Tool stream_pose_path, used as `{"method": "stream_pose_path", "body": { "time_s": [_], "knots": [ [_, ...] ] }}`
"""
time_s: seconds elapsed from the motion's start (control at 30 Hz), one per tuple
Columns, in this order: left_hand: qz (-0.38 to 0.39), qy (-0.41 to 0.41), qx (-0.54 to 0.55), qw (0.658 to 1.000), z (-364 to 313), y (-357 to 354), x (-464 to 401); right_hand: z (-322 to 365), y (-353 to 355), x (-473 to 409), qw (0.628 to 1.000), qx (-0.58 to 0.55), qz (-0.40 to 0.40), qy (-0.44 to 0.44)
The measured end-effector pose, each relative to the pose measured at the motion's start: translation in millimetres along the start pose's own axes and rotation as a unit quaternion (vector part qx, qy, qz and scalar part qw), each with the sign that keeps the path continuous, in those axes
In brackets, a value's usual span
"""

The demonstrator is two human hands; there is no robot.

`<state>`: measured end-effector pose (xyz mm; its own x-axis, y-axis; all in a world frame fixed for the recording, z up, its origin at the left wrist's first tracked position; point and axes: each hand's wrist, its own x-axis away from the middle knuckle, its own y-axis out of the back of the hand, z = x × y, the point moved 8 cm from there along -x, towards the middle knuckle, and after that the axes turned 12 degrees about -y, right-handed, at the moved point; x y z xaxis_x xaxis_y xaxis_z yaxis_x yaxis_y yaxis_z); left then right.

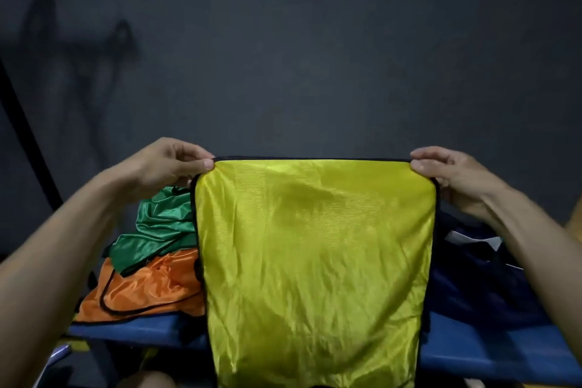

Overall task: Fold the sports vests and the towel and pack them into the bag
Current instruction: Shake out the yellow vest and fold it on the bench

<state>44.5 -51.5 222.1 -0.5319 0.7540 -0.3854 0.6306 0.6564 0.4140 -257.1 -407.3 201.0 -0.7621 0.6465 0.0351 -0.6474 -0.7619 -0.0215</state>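
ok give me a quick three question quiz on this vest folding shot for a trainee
1. True or false: the yellow vest lies flat on the bench.
2. Which vest rests on the orange vest? A green, B red, C white
3. Fill in: the left hand and right hand pinch the yellow vest's top ____.

Key: 1 false, it hangs held up; 2 A, the green vest; 3 corners

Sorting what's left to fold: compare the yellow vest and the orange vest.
The yellow vest hangs spread flat, a left hand and right hand pinching its top corners; the orange vest lies crumpled on the blue bench, partly under a green vest. Both are shiny with black trim.
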Motion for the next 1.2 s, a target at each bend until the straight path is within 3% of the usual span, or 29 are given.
{"method": "stream_pose_path", "body": {
  "time_s": [0.07,0.13,0.23,0.3,0.47,0.6,1.03,1.2],
  "knots": [
    [-0.037,0.021,-0.001,0.999,-3,-12,3,-8,-9,-1,0.998,0.011,-0.054,0.003],
    [-0.042,0.041,0.064,0.996,-7,-49,9,-15,-34,5,0.996,0.013,-0.089,0.018],
    [0.006,0.049,0.159,0.986,-23,-130,19,-23,-117,25,0.998,0.020,-0.018,0.053],
    [-0.007,0.046,0.186,0.981,-23,-156,16,-23,-150,33,0.995,0.033,-0.005,0.092],
    [-0.087,0.057,0.219,0.970,-13,-154,13,-17,-158,35,0.991,0.056,-0.043,0.114],
    [-0.091,0.052,0.189,0.976,-19,-152,14,-17,-165,37,0.992,0.069,-0.049,0.095],
    [-0.085,0.044,0.181,0.979,-41,-134,20,10,-172,56,0.967,0.164,-0.099,0.168],
    [-0.076,0.066,0.240,0.966,-40,-139,24,11,-177,66,0.952,0.214,-0.088,0.199]
  ]
}}
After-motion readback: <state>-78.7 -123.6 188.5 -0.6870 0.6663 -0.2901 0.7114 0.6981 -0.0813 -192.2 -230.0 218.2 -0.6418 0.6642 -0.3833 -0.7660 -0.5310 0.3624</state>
